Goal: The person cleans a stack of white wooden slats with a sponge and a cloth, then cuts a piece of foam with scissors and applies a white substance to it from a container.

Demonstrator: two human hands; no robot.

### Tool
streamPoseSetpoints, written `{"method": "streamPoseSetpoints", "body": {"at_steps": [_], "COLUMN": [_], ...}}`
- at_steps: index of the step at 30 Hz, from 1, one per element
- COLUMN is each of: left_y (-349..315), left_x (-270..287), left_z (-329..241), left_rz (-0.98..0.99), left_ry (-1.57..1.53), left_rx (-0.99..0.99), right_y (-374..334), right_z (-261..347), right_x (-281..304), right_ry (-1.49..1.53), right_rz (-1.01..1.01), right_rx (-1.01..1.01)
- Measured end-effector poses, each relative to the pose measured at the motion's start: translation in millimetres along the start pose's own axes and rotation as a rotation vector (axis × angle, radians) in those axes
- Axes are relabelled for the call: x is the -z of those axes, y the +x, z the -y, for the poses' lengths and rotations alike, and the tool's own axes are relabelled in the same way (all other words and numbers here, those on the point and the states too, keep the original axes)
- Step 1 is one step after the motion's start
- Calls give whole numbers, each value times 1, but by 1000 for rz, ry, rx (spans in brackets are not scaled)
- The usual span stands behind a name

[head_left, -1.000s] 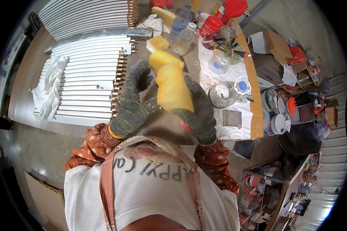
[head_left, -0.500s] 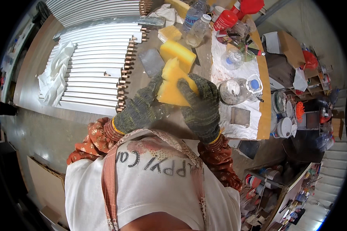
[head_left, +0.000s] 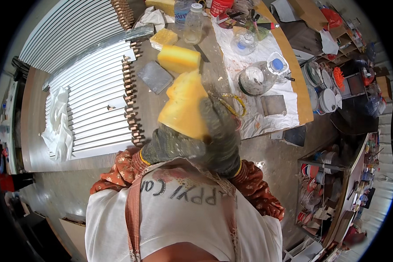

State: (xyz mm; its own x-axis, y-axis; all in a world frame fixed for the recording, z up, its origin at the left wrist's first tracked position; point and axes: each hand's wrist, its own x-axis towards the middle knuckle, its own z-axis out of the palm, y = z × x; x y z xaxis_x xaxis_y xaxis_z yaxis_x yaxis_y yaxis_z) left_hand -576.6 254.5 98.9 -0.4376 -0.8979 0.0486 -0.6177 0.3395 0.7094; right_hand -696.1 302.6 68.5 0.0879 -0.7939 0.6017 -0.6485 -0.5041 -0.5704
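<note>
A torn, ragged-edged yellow sponge (head_left: 183, 107) is held in front of my chest, above the table's near edge. My left hand (head_left: 172, 145), in a dark grey-green knit glove, is closed around its lower left side. My right hand (head_left: 222, 137), gloved alike and smeared by motion, presses against its right side with the fingers bent. The left fingers are partly hidden under the sponge. Just beyond the right hand lies a yellow-handled tool (head_left: 232, 105), probably scissors. Farther off on the table rest a yellow sponge block (head_left: 179, 59) and a flat grey square (head_left: 154, 77).
To the left lie rows of white strips (head_left: 98, 105) with brown ends and a crumpled white cloth (head_left: 59, 126). Clear bottles (head_left: 193, 26) stand at the back. On the right, a large plastic jug (head_left: 253, 79) and a grey square block (head_left: 274, 105) rest on white sheeting (head_left: 266, 124).
Both hands have drawn the sponge closer to my body, and the left has slid beneath it. The yellow-handled tool has come into sight beside the right hand. The whole view has shifted.
</note>
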Motion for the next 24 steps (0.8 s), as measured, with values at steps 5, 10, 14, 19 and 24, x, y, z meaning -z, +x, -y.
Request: {"method": "streamPoseSetpoints", "body": {"at_steps": [5,10,14,19,24], "left_y": [-23,-30,-28,-31,-42], "left_x": [-6,-9,-6,-6,-19], "left_z": [87,106,102,85,128], "left_rz": [230,277,329,289,93], "left_ry": [-1309,-1948,-2110,-2148,-1854], "left_rx": [112,225,163,126,265], "right_y": [0,4,-13,-49,-53], "right_z": [19,17,-3,-79,-103], "right_x": [11,36,41,20,14], "right_ry": [-10,93,-65,-619,-703], "right_rz": [18,-30,-36,207,334], "right_rx": [76,-29,-154,-32,-197]}}
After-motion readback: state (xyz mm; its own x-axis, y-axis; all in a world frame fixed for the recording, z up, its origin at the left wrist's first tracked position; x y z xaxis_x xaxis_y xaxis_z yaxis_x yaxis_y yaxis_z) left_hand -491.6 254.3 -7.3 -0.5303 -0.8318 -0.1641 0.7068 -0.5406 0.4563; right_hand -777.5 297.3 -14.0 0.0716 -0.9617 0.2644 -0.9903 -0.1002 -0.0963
